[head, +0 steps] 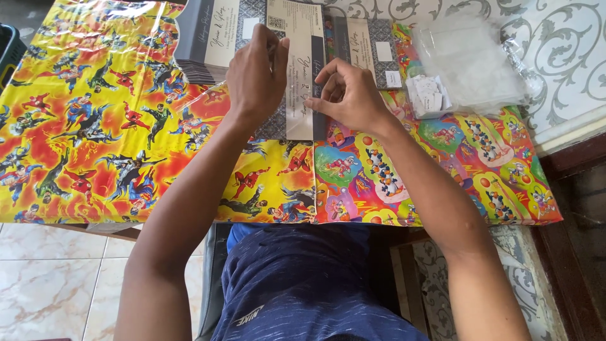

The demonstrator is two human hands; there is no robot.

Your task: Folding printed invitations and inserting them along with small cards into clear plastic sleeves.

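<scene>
The left hand [255,69] and the right hand [347,95] meet over a long card [302,95] that lies in the middle of the worktop [95,126]. The card is grey and cream, with a clear shiny sleeve on it. The left fingers [271,44] are pressed together and pinch the card near its top. The right fingers [325,95] curl in, and the thumb and first finger pinch the right edge of the card.

The worktop is covered in bright picture paper, yellow on the left and many colours on the right. Its near edge runs just in front of the person's blue shirt [303,284].

At the far edge, just behind the left hand, sits a stack of cards [205,38]. More cards [366,44] lie just behind the right hand. To the right is a pile of clear bags [467,63], with small white paper bits [429,91] beside it.

The left part of the worktop has lots of open room. The right side is more crowded near the far edge. A dark bin corner [9,47] shows at the far left.
</scene>
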